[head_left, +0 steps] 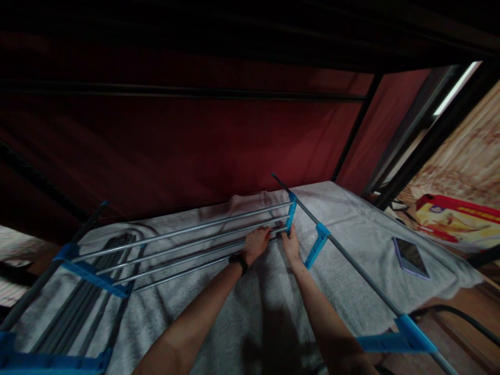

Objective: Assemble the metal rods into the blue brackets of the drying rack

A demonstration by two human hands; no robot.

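Note:
A partly assembled rack of grey metal tubes and blue plastic brackets lies on a light grey blanket (250, 333). My left hand (257, 244), with a dark band on the wrist, is closed around a metal tube (276, 230) near its right end. Beside it, my right hand (290, 246) grips the lower part of a blue bracket (291, 212), where that tube meets it. Several parallel tubes (187, 226) run leftward to another blue bracket (96, 276). A long grey pole (359, 276) passes through the right brackets, including a second blue bracket (317, 245).
Loose grey tubes (74, 312) lie bundled at the left. A phone (411, 257) rests on the blanket at right, near a red and yellow package (461, 221). Dark metal bars (355, 130) and a red curtain (219, 146) enclose the back.

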